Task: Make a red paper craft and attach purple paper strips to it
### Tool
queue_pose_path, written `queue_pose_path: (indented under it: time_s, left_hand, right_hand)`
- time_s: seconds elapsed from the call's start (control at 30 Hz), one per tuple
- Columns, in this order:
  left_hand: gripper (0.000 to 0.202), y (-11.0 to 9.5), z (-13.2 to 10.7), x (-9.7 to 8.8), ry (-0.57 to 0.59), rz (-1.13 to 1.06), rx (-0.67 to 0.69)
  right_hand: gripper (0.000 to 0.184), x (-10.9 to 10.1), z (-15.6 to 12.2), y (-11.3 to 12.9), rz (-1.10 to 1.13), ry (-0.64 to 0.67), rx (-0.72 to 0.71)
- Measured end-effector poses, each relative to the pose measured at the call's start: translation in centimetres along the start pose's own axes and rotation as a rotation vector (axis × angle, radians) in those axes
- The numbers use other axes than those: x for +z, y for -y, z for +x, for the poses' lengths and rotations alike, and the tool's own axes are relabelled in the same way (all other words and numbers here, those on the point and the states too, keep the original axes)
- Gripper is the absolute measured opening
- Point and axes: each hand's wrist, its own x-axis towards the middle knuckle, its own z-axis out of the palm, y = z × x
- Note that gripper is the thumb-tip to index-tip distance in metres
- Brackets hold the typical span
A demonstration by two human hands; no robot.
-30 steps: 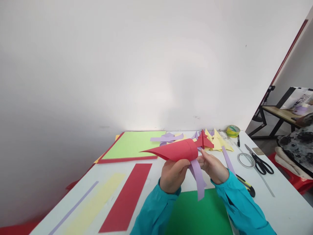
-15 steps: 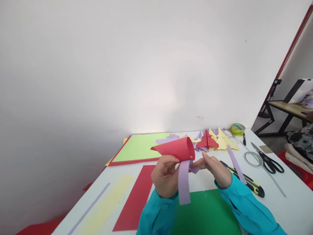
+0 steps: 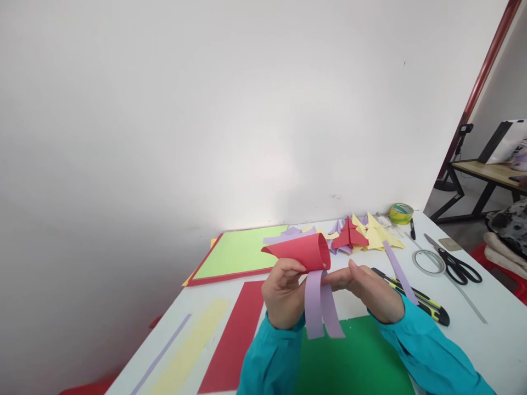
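Observation:
My left hand (image 3: 284,293) is closed on a red paper cone (image 3: 297,251), whose round open end faces right. Just under that end hangs a purple paper strip (image 3: 314,307), bent over so both its legs point down; how it joins the cone is hidden. My right hand (image 3: 370,285) has its fingers stretched out against the strip, the thumb raised apart from them. Beneath both hands lies a green sheet (image 3: 349,356) on the white table.
To the right are a utility knife (image 3: 430,307), a loose purple strip (image 3: 399,271), a tape roll (image 3: 428,262) and black scissors (image 3: 457,266). Folded paper planes (image 3: 349,236) and yellow-green tape (image 3: 401,213) stand near the wall. A light green sheet (image 3: 242,252) and red strip (image 3: 234,334) lie left.
The purple strip's second leg, earlier short and bent at my right fingertips, now hangs down beside the first. My right fingers have straightened. The view has shifted slightly.

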Motion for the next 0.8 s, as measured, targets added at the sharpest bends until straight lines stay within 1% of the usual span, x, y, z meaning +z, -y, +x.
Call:
queue_pose_path:
  time_s: [0.03, 0.1, 0.17, 0.2, 0.3, 0.37, 0.43, 0.6, 0.7, 0.8]
  left_hand:
    - [0.027, 0.2, -0.1, -0.1, 0.009, -0.004, -0.001]
    - [0.026, 0.5, -0.2, -0.2, 0.018, -0.007, -0.001]
    - [0.026, 0.7, -0.2, -0.3, 0.032, -0.006, -0.005]
    - [0.025, 0.8, -0.2, -0.4, 0.034, -0.006, -0.004]
    - [0.021, 0.9, -0.1, -0.6, 0.03, 0.006, 0.002]
    - [0.02, 0.8, 0.0, -0.8, 0.033, 0.036, -0.003]
    - [0.02, 0.8, 0.1, -0.9, 0.045, 0.071, -0.026]
    - [0.025, 0.2, 0.3, -0.6, 0.056, 0.051, -0.085]
    - [0.027, -0.1, 0.3, -0.3, 0.084, -0.004, -0.13]
    - [0.026, -0.3, 0.4, -0.1, 0.137, -0.056, -0.176]
  right_hand:
    - [0.057, 0.1, 0.0, 0.0, 0.042, 0.012, -0.015]
    - [0.043, 0.1, 0.0, 0.1, 0.099, 0.02, -0.03]
    - [0.029, -0.2, 0.2, 0.0, 0.131, 0.021, -0.007]
    - [0.029, -0.3, 0.2, 0.0, 0.144, 0.026, 0.017]
    - [0.041, -0.6, 0.3, -0.1, 0.139, 0.072, 0.079]
    - [0.046, -0.6, 0.3, -0.1, 0.081, 0.098, 0.085]
    - [0.047, -0.4, 0.1, -0.1, -0.031, 0.096, 0.052]
    - [0.033, 0.2, -0.1, -0.2, -0.389, 0.017, -0.084]
    - [0.031, 0.3, 0.0, -0.3, -0.467, 0.019, -0.101]
    - [0.03, 0.4, 0.1, -0.3, -0.504, 0.004, -0.115]
